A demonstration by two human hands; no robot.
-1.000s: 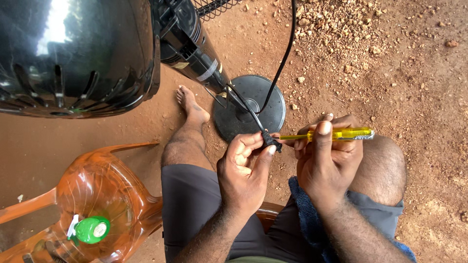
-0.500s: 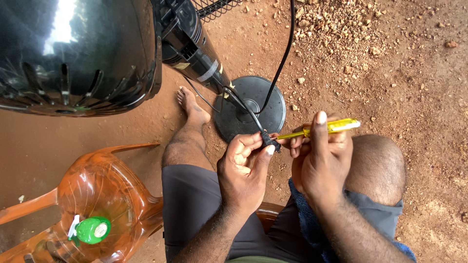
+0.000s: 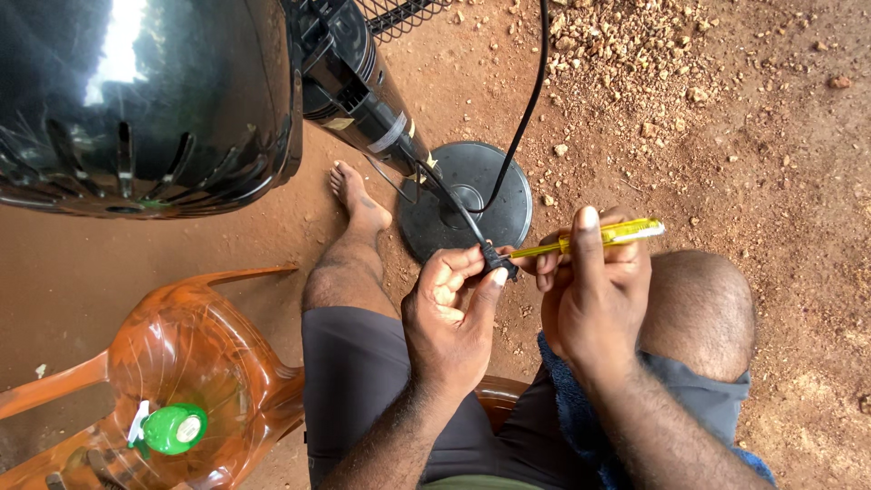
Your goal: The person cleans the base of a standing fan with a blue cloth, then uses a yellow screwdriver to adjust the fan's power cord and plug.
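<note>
Reddish dirt ground (image 3: pixel 726 118) strewn with small stones fills most of the view. At the upper left looms the glossy black rear housing of a pedestal fan (image 3: pixel 136 100), its slotted vents catching the light; its dark pole runs down to a round black base (image 3: pixel 494 195) resting on the dirt. At the lower left sits an orange plastic chair (image 3: pixel 195 363), and on its seat lies a small green round container (image 3: pixel 172 428).

The person sits with knees apart, wearing dark shorts, the left bare foot (image 3: pixel 358 195) planted on the ground just beside the fan base. A blue cloth (image 3: pixel 567 413) lies across the right thigh.

A black power cord (image 3: pixel 531 100) runs from the top edge down past the base.

The left hand (image 3: pixel 449 318) is clenched around a small black plug (image 3: pixel 497 261) at the end of a cord, pinching it between thumb and fingertips above the gap between the knees. The right hand (image 3: pixel 594 299) grasps a yellow-handled screwdriver (image 3: pixel 599 238), index finger laid along the handle; its tip points left and meets the plug, so the two hands nearly touch.
</note>
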